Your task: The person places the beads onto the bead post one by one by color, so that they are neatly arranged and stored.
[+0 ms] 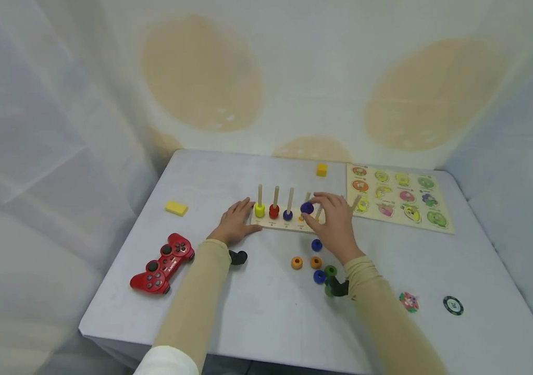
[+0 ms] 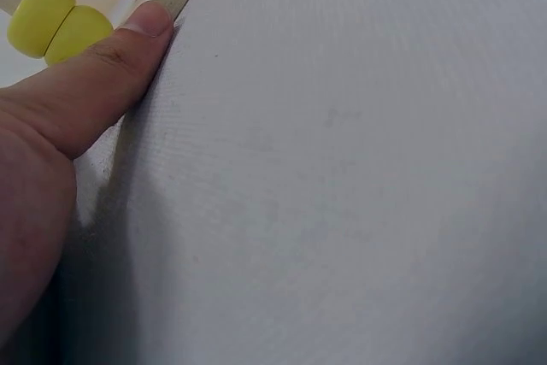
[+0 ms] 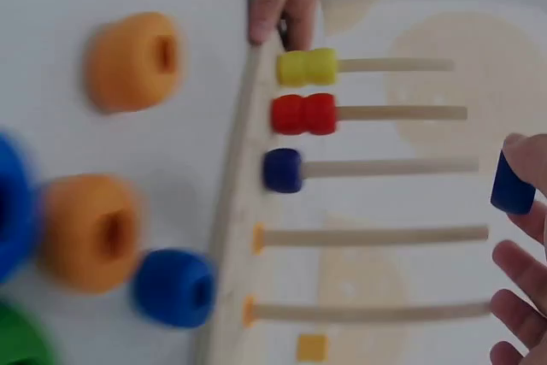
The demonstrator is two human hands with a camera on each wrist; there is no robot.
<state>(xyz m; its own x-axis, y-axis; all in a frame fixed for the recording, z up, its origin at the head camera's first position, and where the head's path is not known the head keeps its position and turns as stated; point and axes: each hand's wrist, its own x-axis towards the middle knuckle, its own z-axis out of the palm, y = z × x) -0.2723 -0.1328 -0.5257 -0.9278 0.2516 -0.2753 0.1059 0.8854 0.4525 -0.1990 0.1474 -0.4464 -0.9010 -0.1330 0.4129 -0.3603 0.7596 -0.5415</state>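
My right hand pinches a blue bead between thumb and fingertips, up near the peg tops. Below it is a wooden peg board with upright pegs. Two yellow beads are stacked on the leftmost peg, two red beads on another, and one dark blue bead on the third. Two further pegs, bare in the right wrist view, have orange marks at their feet. My left hand rests at the board's left end, its straight thumb touching the front edge and its fingers extended.
Loose orange, blue and green beads lie before the board. A red game controller and yellow block are left; a fruit puzzle board is back right. A round chip lies front right.
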